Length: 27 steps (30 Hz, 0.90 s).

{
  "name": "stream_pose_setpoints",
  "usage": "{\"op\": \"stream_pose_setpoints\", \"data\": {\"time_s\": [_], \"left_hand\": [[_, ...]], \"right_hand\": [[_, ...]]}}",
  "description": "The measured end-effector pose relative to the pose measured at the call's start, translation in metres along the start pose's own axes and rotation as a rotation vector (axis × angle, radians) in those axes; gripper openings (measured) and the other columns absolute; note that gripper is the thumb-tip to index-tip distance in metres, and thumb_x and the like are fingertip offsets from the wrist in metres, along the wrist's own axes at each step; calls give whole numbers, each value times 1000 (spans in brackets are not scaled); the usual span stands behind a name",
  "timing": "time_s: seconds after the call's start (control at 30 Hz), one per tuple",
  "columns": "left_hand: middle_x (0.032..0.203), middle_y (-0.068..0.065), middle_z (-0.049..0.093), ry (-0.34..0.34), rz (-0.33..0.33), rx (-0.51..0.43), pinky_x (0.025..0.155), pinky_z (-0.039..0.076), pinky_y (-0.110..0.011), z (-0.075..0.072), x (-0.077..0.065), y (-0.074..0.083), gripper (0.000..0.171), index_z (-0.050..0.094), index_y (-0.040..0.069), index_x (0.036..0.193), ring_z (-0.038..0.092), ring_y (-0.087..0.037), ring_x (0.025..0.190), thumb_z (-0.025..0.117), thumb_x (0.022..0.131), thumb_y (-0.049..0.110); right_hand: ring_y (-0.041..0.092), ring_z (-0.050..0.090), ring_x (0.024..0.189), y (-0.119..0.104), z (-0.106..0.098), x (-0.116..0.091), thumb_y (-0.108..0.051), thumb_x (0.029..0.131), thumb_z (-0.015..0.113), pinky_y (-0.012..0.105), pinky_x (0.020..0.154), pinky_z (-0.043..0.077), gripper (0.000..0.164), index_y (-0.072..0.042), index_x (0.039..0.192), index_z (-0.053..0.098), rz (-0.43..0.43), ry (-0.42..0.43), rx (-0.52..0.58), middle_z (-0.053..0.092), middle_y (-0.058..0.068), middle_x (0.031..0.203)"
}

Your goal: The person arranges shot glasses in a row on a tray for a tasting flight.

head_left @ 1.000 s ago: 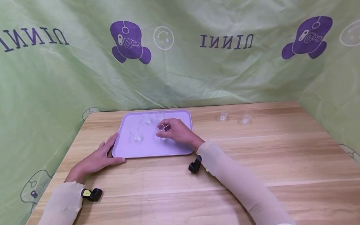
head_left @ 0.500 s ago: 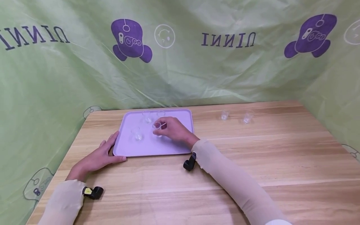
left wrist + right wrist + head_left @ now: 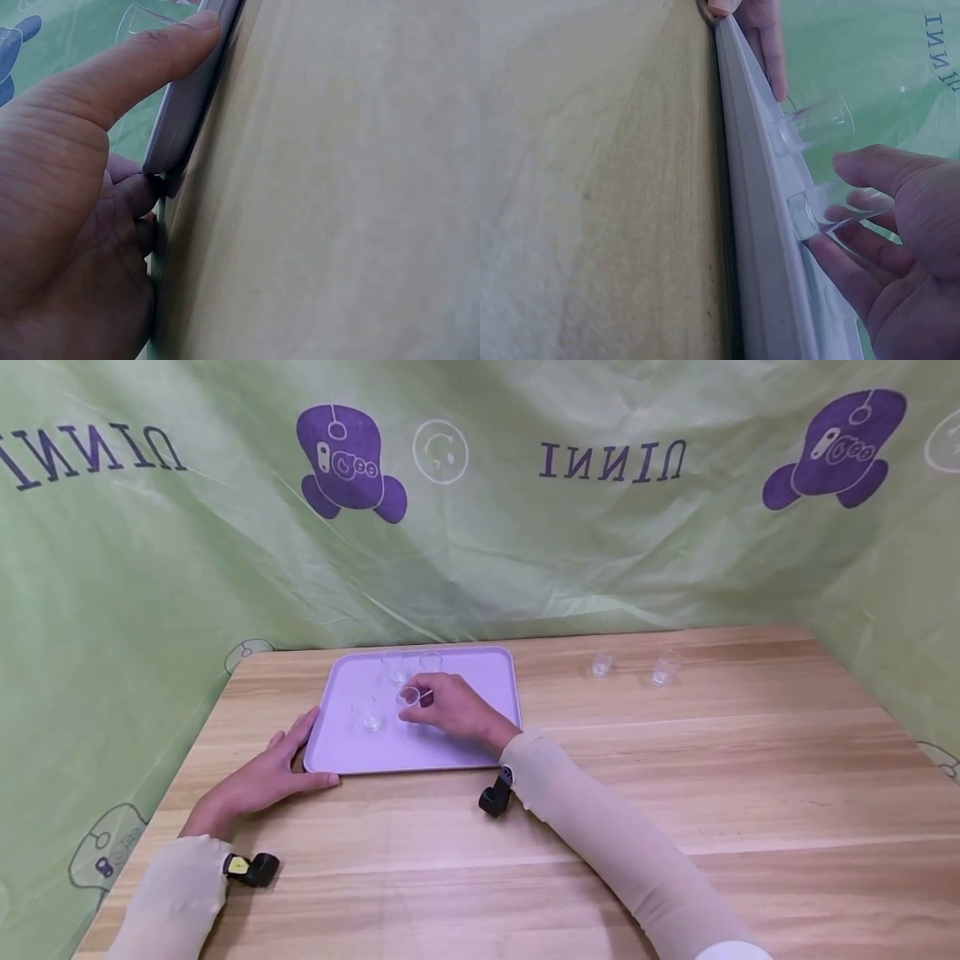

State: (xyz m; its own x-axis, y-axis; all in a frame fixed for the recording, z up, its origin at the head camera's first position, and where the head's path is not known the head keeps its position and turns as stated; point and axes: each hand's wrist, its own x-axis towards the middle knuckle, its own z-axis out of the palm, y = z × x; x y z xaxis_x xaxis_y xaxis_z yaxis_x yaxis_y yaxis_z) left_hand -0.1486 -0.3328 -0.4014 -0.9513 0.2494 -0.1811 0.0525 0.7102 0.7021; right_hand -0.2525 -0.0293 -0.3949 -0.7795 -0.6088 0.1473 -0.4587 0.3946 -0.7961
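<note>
My right hand (image 3: pixel 453 706) holds a small clear shot glass (image 3: pixel 407 696) over the lilac tray (image 3: pixel 487 672). In the right wrist view the glass (image 3: pixel 806 214) stands between thumb and fingers, its base close to the tray surface; contact there is hard to tell. Left of it sits another shot glass (image 3: pixel 371 716), and two more, a left one (image 3: pixel 395 668) and a right one (image 3: pixel 431 662), stand at the tray's back. My left hand (image 3: pixel 266 777) rests around the near left tray corner, thumb along the front rim, fingers straight along the left side.
Two further shot glasses, a smaller-looking one (image 3: pixel 602 664) and one to its right (image 3: pixel 664 668), stand on the wooden table (image 3: pixel 712 760) at the back right. A green printed cloth (image 3: pixel 480 552) hangs behind and beside the table.
My right hand has shifted left across the tray with the shot glass, nearer to the left glass. The left hand stays at the tray corner. The head view has tilted slightly.
</note>
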Motion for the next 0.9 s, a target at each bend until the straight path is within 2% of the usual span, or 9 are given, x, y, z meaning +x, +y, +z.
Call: {"op": "stream_pose_setpoints", "data": {"time_s": [0.23,0.53,0.73,0.9], "left_hand": [[169,-25,-5,4,0,4,112,-4,-76,-2,1,0,116,-1,16,167,-17,-57,146,82,89,40],[168,-27,-5,7,7,5,114,-6,-73,0,1,-1,117,0,13,167,-17,-56,147,82,89,40],[168,-27,-5,4,6,-1,114,-7,-72,1,0,0,116,0,12,167,-18,-56,147,82,89,40],[168,-27,-5,2,1,3,114,-6,-73,0,-1,1,116,0,13,167,-18,-56,147,82,89,40]], "right_hand": [[11,61,94,-2,-2,2,-17,93,80,21,83,49,26,-8,116,71,-4,-17,-39,68,-1,102],[13,59,96,-4,-4,0,-15,92,80,23,84,49,33,-9,122,68,29,-74,-23,67,2,105],[14,62,105,-6,-7,-4,-17,93,79,25,90,49,46,-10,135,61,60,-80,-17,68,2,116],[19,62,117,-11,-15,-12,-16,93,78,28,99,48,53,-6,141,56,52,-79,9,67,8,126]]}}
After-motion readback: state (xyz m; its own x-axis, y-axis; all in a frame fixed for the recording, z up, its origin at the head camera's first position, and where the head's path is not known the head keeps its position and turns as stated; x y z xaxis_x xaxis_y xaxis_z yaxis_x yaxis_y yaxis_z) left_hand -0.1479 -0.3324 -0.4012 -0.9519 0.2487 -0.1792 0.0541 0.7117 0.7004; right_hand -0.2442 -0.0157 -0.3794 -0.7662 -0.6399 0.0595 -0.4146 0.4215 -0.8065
